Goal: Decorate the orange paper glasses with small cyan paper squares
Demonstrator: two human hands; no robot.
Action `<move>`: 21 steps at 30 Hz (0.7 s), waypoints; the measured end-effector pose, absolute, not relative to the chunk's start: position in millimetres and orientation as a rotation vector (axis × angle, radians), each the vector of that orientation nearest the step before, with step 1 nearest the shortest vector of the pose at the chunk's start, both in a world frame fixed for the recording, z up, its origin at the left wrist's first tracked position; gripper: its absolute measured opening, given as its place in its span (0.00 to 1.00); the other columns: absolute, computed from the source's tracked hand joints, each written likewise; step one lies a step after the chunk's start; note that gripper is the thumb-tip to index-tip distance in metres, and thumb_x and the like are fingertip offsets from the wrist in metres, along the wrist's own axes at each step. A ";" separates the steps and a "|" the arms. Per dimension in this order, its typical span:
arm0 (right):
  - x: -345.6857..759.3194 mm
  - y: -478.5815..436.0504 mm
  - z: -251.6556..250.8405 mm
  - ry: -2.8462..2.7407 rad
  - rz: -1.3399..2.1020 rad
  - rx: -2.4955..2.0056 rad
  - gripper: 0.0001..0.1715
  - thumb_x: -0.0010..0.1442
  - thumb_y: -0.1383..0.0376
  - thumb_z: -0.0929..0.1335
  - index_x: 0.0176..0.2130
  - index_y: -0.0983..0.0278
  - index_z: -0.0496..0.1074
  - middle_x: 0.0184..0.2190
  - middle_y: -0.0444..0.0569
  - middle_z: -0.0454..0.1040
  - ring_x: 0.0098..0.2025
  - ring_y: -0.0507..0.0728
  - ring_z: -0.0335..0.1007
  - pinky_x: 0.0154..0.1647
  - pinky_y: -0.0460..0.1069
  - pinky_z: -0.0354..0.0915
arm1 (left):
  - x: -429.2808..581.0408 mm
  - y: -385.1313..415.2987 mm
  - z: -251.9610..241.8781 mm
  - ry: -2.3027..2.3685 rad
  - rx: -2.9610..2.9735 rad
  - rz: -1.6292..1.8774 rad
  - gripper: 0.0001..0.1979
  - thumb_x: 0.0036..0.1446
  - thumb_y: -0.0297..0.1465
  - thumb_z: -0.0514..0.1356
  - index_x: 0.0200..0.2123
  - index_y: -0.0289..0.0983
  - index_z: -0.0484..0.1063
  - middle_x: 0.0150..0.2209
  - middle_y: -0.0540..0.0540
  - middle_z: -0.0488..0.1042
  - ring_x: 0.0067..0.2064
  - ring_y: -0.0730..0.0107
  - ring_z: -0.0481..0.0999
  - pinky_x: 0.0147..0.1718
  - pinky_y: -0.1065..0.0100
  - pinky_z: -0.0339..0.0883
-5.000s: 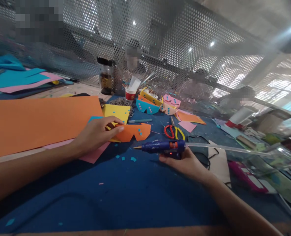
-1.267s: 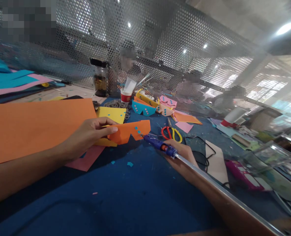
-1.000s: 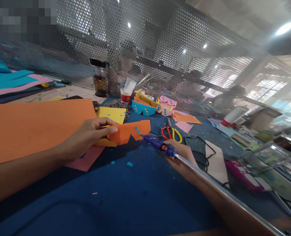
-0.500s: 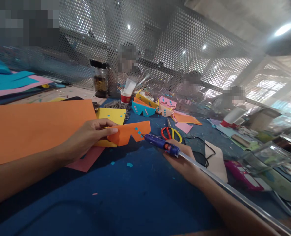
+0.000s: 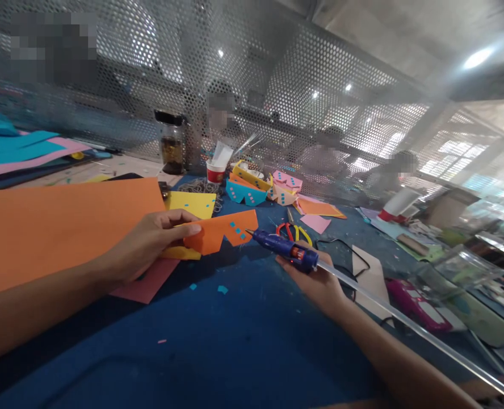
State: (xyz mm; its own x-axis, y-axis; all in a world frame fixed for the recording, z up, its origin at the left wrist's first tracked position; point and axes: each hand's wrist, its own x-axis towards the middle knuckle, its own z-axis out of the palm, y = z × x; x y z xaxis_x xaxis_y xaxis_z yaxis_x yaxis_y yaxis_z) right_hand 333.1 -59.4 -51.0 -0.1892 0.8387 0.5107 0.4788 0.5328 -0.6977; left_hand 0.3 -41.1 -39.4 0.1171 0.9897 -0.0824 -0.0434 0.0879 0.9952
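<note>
My left hand (image 5: 156, 241) pinches the left end of an orange paper cutout (image 5: 211, 234), shaped like glasses with a notch in its lower edge. Small blue paper squares (image 5: 238, 230) sit on its right half. In my right hand (image 5: 314, 281) is a blue glue gun (image 5: 284, 248), with a long clear glue stick (image 5: 375, 307) running out of its back. The gun's metal tip points at the cutout's right end, close to the squares; whether it touches I cannot tell. Red and yellow-handled scissors (image 5: 292, 230) lie behind the gun.
A large orange sheet (image 5: 73, 227) and yellow paper (image 5: 192, 201) lie at left. Paper glasses (image 5: 246, 193), a paper cup (image 5: 215, 170) and a dark-lidded jar (image 5: 172, 145) stand at the back. A black cord (image 5: 341, 244) and a magenta object (image 5: 420, 304) are at right.
The glue gun's tip has drawn slightly back from the blue squares and the gun has turned a little in my right hand. My left hand still holds the orange cutout.
</note>
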 end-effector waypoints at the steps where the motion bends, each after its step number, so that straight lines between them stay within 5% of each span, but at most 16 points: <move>1: 332.4 -60.2 -48.1 -1.863 0.489 -1.075 0.13 0.61 0.55 0.73 0.35 0.63 0.76 0.27 0.46 0.73 0.27 0.53 0.69 0.28 0.46 0.67 | 0.1 -40.8 -39.9 1.126 1.159 1.094 0.11 0.55 0.38 0.71 0.38 0.40 0.78 0.31 0.50 0.76 0.30 0.72 0.77 0.34 0.71 0.79; 21: 331.7 -57.3 -42.9 -1.996 0.490 -1.043 0.10 0.63 0.59 0.72 0.34 0.64 0.74 0.24 0.41 0.69 0.25 0.51 0.62 0.25 0.44 0.59 | 0.9 -41.0 -38.6 1.123 1.133 1.129 0.12 0.54 0.38 0.72 0.38 0.40 0.78 0.29 0.52 0.76 0.29 0.75 0.77 0.28 0.77 0.75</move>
